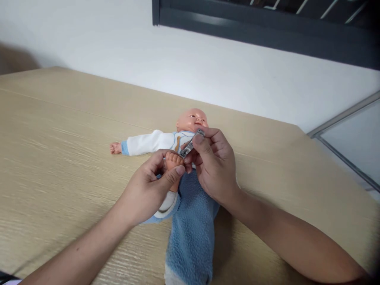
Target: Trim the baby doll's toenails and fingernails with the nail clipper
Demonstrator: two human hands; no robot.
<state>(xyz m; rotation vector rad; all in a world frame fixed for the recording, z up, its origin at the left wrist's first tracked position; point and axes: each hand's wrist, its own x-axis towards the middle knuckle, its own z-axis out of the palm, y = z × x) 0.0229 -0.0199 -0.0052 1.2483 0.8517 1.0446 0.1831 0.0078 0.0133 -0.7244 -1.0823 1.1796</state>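
A baby doll (192,209) in a white top and fuzzy blue trousers lies on its back on the wooden table (59,166), head toward the wall. Its bare foot (174,159) is raised, and my left hand (152,186) grips it between thumb and fingers, toes facing up. Between the thumb and fingers of my right hand (216,164) is a silver nail clipper (190,146), its jaw end at the toes. Whether the jaws touch a toe I cannot tell. My right hand covers the doll's chest and other arm.
A white wall stands behind the table, with a dark-framed window (252,29) at the upper right. At the right edge is a metal-framed panel (350,134). The doll's outstretched arm (145,143) rests on the table to the left.
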